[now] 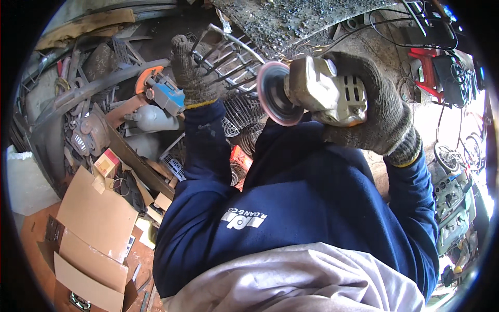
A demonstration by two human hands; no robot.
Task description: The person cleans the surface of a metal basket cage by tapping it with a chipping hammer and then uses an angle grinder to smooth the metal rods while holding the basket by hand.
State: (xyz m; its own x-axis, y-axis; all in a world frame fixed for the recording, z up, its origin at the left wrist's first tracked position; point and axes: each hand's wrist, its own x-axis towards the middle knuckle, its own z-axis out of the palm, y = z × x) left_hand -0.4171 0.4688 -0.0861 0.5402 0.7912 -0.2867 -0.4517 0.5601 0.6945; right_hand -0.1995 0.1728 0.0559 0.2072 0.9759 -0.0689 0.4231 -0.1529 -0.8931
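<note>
In my right hand [387, 99], gloved in grey knit, is an angle grinder [332, 93] with a worn, pale body. The fingers wrap round its body. Its round disc [275, 93] faces left and looks smeared, as if spinning. My left hand [189, 70], in a matching glove, is farther off to the left, closed at the side of a dark metal rack [234, 60] of parallel bars. Part of its grip is hidden behind the glove. The disc stands close to the rack's right end; whether they touch I cannot tell.
A grit-covered board [312, 23] lies at the far side. To the left are a blue and orange tool [166, 93], a grey cylinder [156, 118], scrap metal and an opened cardboard box [96, 218]. A red stool [426, 73] and machine parts [452, 203] stand to the right.
</note>
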